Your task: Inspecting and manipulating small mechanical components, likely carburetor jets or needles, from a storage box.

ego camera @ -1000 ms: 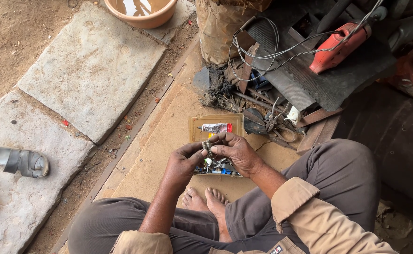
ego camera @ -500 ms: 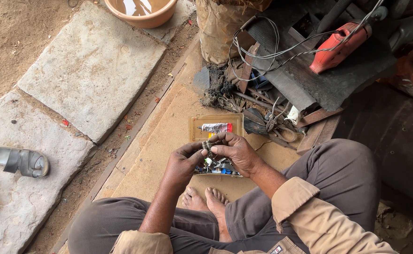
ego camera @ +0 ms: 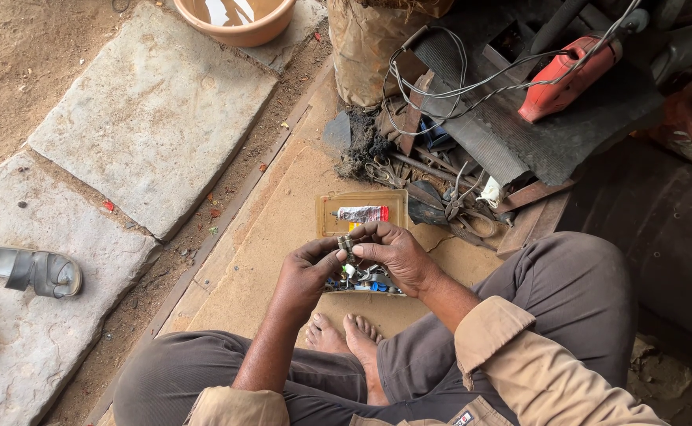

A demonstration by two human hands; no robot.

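A small metal part, greyish and no bigger than a fingertip, is pinched between both hands just above a shallow cardboard tray. It looks stiff and light, probably hard-edged and easy to drop, so a grip by the fingertips at its two ends seems the sound way to hold it. The left hand closes its thumb and forefinger narrowly on the near side of the part; the right hand curls over it from the other side, fingertips pressed to the same piece. Whether it is one piece or two being fitted together is too small to tell.

Directly beneath the hands, the tray holds a heap of small fittings with blue and green bits among them, and beyond the fingers lies a squeezed tube with a red end. The tray rests on a sheet of board on the ground. Past the right hand lies a tangle of pliers and scissors, and farther off a red power tool with looping cable. Well off to the left of the left hand a sandal sits on a stone slab.

Compared with the earlier frames, hands, part and tray sit in the same places; nothing visible has shifted.
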